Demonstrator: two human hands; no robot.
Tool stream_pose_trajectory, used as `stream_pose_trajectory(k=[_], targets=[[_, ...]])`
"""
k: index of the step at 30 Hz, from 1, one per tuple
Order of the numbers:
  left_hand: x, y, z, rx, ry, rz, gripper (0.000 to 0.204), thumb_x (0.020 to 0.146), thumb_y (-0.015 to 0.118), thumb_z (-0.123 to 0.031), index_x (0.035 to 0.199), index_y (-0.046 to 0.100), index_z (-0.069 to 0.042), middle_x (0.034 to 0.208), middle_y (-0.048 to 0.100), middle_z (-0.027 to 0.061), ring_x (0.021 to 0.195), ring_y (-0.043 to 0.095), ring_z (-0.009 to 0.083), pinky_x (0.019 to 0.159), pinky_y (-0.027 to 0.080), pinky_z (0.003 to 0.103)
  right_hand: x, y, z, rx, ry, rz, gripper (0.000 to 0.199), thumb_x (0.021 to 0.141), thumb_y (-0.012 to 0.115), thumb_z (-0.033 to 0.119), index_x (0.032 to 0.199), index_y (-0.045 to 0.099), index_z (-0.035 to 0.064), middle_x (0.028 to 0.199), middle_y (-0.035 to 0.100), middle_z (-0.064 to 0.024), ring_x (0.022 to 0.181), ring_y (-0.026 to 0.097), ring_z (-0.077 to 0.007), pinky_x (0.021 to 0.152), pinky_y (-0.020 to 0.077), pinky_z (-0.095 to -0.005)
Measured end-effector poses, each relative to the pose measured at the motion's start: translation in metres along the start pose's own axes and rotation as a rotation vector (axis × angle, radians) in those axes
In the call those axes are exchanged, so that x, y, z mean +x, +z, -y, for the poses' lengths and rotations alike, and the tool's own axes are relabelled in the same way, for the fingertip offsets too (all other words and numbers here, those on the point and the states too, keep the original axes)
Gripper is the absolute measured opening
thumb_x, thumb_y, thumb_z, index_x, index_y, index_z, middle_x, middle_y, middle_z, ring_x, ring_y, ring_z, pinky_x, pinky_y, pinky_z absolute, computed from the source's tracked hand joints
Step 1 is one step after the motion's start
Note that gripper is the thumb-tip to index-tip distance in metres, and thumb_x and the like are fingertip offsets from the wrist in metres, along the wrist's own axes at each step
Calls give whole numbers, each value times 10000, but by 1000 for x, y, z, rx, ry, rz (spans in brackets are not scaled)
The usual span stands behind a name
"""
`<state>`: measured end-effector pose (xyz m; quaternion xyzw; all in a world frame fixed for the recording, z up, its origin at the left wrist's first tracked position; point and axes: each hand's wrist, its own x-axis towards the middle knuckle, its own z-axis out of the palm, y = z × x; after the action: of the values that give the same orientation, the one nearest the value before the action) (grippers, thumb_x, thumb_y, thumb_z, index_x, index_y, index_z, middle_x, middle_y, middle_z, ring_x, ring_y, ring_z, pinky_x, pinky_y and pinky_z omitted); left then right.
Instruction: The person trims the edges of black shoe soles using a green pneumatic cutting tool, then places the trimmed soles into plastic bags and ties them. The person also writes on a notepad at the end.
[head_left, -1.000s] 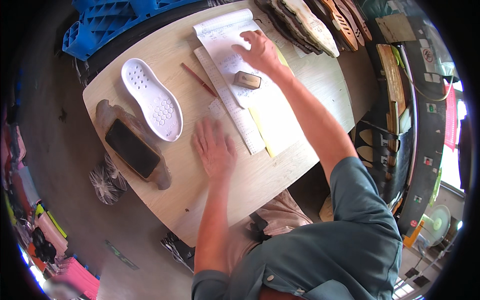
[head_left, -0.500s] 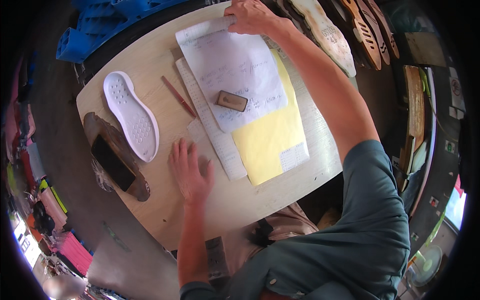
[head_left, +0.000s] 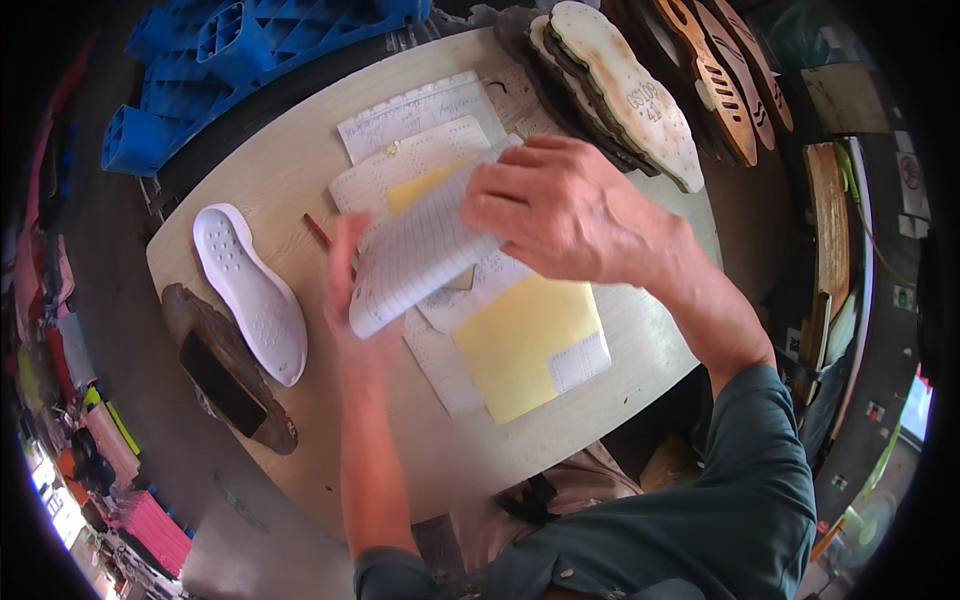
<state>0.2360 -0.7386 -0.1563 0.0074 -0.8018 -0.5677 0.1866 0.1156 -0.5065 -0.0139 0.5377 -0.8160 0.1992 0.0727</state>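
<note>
My right hand [head_left: 550, 205] grips a lined sheet of paper [head_left: 420, 245], curled and lifted above the table. Smeared by motion, my left hand [head_left: 350, 290] stands upright at the sheet's lower left end, its fingers stretched out against or just beside the edge. Beneath are a yellow sheet [head_left: 525, 345], a white written page [head_left: 500, 285] and other papers. The lifted sheet mostly hides a small block [head_left: 463, 280]. A dark red pen or pencil [head_left: 317, 231] lies left of the papers, partly behind my left hand.
A white shoe sole [head_left: 250, 300] lies at left, beside a dark phone [head_left: 225, 385] on a brown sole-shaped piece [head_left: 280, 425]. Sole-shaped pieces [head_left: 635, 95] are stacked at the far right edge of the wooden table [head_left: 450, 450]. A blue plastic pallet [head_left: 250, 50] stands behind.
My right hand has come nearer from the far edge, bringing up the lined sheet. My left hand has risen off the table towards it. Papers underneath are now uncovered.
</note>
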Motion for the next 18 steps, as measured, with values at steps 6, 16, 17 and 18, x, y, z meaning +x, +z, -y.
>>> stream_pose_trajectory(k=[6,16,17,18], targets=[[19,11,40,-314,208,94,225,881,712,-98,1050,762,43,1141,768,210,1127,735,335,1062,544,470,-7,-22,-23,621,122,248,485,790,954,348,1078,747,18,1064,737,-135,961,725,-317,865,588,-393],[25,8,52,-707,131,67,201,919,718,-130,942,694,68,958,754,213,950,744,368,885,605,484,41,102,-110,131,431,289,329,979,742,251,1221,749,28,1168,750,-174,1059,726,-344,959,577,-412],[25,8,51,-736,98,56,211,922,717,-139,929,688,70,952,752,216,932,742,365,857,611,475,40,109,-109,80,416,294,337,958,760,255,1212,752,34,1146,742,-172,1040,721,-355,946,575,-420],[25,8,50,-761,70,51,220,921,718,-146,921,683,71,951,750,221,918,741,358,845,611,465,38,112,-108,71,335,223,328,942,772,246,1189,753,32,1116,733,-169,1016,716,-358,934,572,-422]])
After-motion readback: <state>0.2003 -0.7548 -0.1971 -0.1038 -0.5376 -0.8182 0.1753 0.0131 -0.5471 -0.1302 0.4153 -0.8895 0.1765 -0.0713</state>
